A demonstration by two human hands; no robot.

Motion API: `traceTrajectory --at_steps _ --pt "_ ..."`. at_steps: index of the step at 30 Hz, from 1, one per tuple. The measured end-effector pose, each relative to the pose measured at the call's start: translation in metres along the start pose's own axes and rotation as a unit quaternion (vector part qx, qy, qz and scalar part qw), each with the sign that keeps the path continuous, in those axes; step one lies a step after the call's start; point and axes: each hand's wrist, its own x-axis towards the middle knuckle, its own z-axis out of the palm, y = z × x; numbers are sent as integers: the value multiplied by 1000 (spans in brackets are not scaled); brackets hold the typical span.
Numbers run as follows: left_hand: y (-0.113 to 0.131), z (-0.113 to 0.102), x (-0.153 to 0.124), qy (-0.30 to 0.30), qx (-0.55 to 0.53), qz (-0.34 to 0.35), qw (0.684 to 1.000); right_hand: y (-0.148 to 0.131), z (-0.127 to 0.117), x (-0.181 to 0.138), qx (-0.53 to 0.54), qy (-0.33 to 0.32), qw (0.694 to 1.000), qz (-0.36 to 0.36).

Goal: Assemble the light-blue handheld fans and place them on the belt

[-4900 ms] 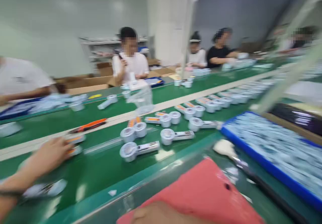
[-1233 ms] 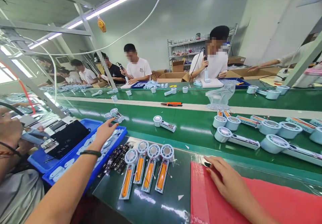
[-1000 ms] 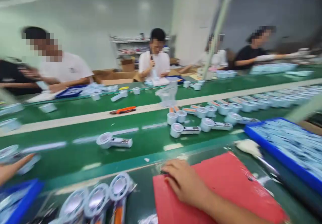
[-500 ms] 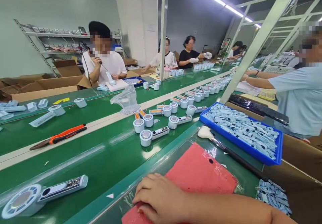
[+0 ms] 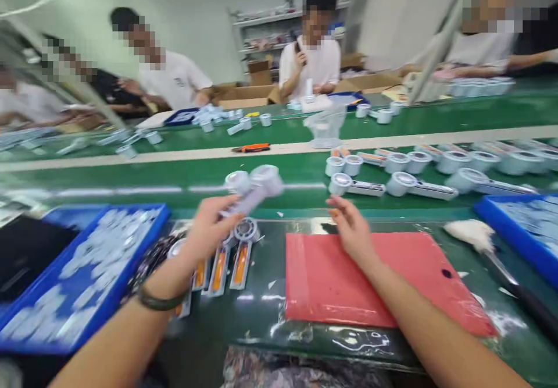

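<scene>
My left hand (image 5: 213, 222) is closed around the handle of a pale blue handheld fan (image 5: 265, 181), which is smeared by motion and tilted with its round head up to the right. Just behind it shows another round fan head (image 5: 236, 182) near the belt's edge. Below this hand, several fan bodies with orange-lined handles (image 5: 218, 269) lie side by side on the bench. My right hand (image 5: 351, 228) hovers over the upper part of the red mat (image 5: 340, 283), its fingers loosely stretched and holding nothing visible.
Blue trays of pale parts stand left (image 5: 74, 277) and right (image 5: 532, 225). A white-tipped brush (image 5: 471, 237) lies right of the mat. Rows of fans (image 5: 401, 184) and orange-handled pliers (image 5: 253, 148) rest on the green conveyor. Co-workers sit across it.
The view has swung left and now takes in both arms. My left hand has come into view with a fan in it. My right hand has lifted off the red mat.
</scene>
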Motion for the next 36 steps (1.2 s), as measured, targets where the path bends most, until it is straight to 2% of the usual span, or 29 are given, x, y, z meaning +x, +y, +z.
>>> traceTrajectory --at_steps 2,4,7,9,12,16,17,19,21,23,26,29,32,36 --pt "28 20 -41 -33 -14 11 999 -1 -14 9 52 15 998 39" --pt "62 59 -65 -68 -37 36 996 -5 -31 14 91 14 993 68" --pt "107 116 -79 -93 -23 37 995 -13 -59 11 114 6 989 89" --pt "125 138 -83 -97 12 23 995 -14 -73 4 101 7 991 88" --pt "133 144 -88 -110 36 1 993 -10 -84 -6 52 -4 994 93" --pt "117 116 -83 -184 -54 32 981 -8 -80 -17 -16 -37 997 67" --pt "110 105 -74 -190 -77 52 977 -9 -77 -18 -26 -35 998 55" --pt "95 85 -40 -157 -79 89 980 -11 -68 -18 -33 -16 999 40" --pt "87 73 13 -105 -13 108 988 -12 -60 -16 -33 11 999 31" --pt "89 74 76 -85 83 119 986 -13 -55 -15 -34 39 998 22" --pt "106 99 166 -107 166 145 970 -12 -53 -16 -39 57 997 18" --pt "124 137 236 -155 219 185 945 -12 -54 -17 -33 53 998 27" --pt "136 170 283 -209 271 256 904 -12 -54 -16 -12 55 998 39" --pt "135 193 322 -265 321 344 841 -13 -54 -15 12 57 996 67"
